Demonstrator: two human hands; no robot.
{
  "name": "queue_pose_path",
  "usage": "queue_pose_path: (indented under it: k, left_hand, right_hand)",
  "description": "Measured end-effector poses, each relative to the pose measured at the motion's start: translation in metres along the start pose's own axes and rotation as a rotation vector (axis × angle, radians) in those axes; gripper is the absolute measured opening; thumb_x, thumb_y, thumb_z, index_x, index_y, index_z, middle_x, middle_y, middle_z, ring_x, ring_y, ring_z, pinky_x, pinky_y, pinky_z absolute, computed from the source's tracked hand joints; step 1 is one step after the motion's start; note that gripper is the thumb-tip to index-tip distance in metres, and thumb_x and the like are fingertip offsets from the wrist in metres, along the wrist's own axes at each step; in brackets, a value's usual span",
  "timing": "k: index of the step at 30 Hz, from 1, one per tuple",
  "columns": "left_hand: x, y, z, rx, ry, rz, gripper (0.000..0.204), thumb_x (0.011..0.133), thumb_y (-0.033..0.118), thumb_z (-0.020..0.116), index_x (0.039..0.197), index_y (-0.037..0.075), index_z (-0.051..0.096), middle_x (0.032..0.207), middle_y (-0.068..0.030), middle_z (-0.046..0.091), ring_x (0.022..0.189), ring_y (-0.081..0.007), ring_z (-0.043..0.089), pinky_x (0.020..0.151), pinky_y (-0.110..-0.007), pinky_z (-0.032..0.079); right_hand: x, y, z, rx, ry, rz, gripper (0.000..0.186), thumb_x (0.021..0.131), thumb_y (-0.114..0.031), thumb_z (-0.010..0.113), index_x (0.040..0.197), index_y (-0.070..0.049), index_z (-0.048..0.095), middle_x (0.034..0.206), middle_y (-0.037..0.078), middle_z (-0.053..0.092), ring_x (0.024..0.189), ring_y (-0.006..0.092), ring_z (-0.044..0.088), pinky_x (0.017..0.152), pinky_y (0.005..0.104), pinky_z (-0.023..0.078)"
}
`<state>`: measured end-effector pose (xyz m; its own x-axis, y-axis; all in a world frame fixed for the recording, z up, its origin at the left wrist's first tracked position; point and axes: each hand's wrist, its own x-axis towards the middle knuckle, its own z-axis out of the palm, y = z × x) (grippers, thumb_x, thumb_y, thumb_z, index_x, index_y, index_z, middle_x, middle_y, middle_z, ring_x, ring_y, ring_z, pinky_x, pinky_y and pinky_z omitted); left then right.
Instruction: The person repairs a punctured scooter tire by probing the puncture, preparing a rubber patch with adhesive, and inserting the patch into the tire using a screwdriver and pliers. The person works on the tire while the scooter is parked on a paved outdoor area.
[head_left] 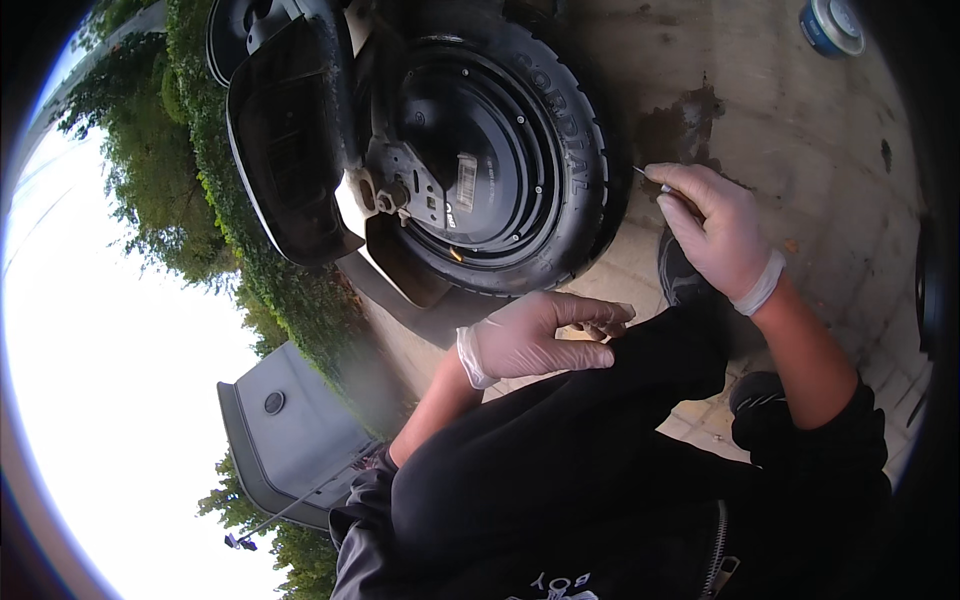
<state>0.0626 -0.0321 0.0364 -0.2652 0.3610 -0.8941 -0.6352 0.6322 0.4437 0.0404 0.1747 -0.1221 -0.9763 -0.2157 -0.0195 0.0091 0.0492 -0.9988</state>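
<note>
A black scooter-type wheel with a treaded tyre fills the upper middle, its hub motor dark and ringed with bolts. To the right of the tyre, my right hand, in a thin translucent glove, pinches a thin, pointed metal piece. Its tip points at the tyre but looks a little apart from it; most of the piece is hidden by the fingers. My left hand, gloved likewise, hovers below the tyre by my dark-clothed knee. Its thumb and fingers are apart with nothing visible between them.
Left of the hub are a metal axle bracket and a black mudguard. A blue-and-silver tin stands at the upper right. A dark wet patch marks the paving. My shoe is close to the tyre; a hedge runs along the left.
</note>
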Motion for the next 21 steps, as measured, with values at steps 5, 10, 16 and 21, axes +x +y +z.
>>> queue_pose_path:
  k: [5,10,16,21]
  left_hand:
    - [0.006,0.016,-0.002,0.14,0.461,0.332,0.054,0.083,0.018,0.084,0.13,0.001,0.063,0.127,-0.0129,0.067,0.117,-0.0229,0.064,0.101,-0.035,0.049]
    - [0.039,0.033,-0.024,1.0,0.84,0.399,0.097,0.072,0.017,0.087,0.153,0.004,0.036,0.159,-0.0218,0.033,0.142,-0.038,0.041,0.114,-0.043,0.038]
    - [0.062,0.04,-0.029,1.165,0.755,0.245,0.116,0.068,0.023,0.089,0.159,0.004,0.019,0.165,-0.0246,0.01,0.151,-0.045,0.02,0.119,-0.049,0.029]
    - [0.063,0.041,-0.029,1.195,0.724,0.253,0.116,0.07,0.024,0.088,0.159,0.004,0.017,0.166,-0.0249,0.007,0.152,-0.0455,0.016,0.12,-0.049,0.028]
  right_hand:
    - [0.002,-0.003,-0.003,0.286,-0.13,0.338,0.024,0.093,-0.005,0.063,0.116,0.0,0.069,0.093,0.008,0.072,0.081,0.0095,0.064,0.077,0.026,0.052]
    - [-0.008,-0.006,0.008,0.519,-0.021,0.444,0.025,0.095,-0.007,0.064,0.118,0.003,0.068,0.096,0.004,0.071,0.085,0.0064,0.061,0.08,0.024,0.052]
    - [-0.019,0.005,0.037,0.903,0.124,0.545,0.022,0.092,-0.005,0.066,0.113,0.004,0.069,0.1,0.008,0.072,0.091,0.0103,0.065,0.083,0.0251,0.053]
    - [-0.013,0.0,0.025,0.923,0.249,0.544,0.021,0.091,-0.004,0.067,0.111,0.004,0.069,0.096,0.008,0.073,0.088,0.0107,0.066,0.081,0.0252,0.053]
